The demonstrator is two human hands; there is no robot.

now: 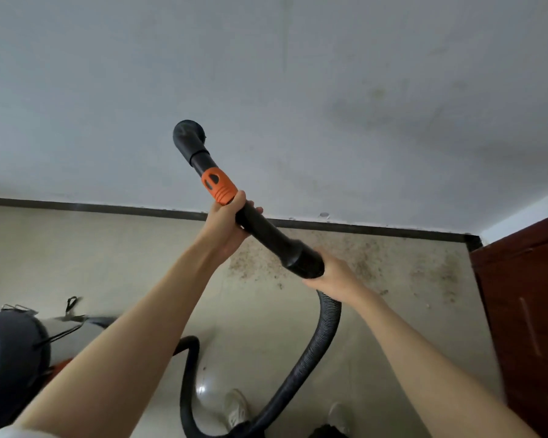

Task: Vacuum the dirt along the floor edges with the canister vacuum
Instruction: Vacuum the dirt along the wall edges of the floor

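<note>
The black plastic vacuum wand (268, 235) with its orange ribbed collar (219, 186) is raised in the air in front of the pale grey wall (329, 90), tilted so that its round black nozzle end (189, 134) points up and to the left, well above the floor. The left hand (227, 224) grips the wand just below the orange collar, fingers curled round the tube. The right hand (332, 275) holds the thicker black cuff at the wand's lower end, where the black ribbed hose (317, 352) joins; its fingers are mostly hidden behind the cuff. The two hands are apart, with a bare stretch of tube between them. The hose curves down from the right hand to the beige floor (140, 263) and loops to the left. A scatter of brown dirt specks (361, 257) lies on the floor along the dark skirting strip (108, 208), beneath the wand. The dark grey canister body (13, 352) stands at lower left. A reddish-brown wooden cabinet (525, 311) fills the right edge.
</note>
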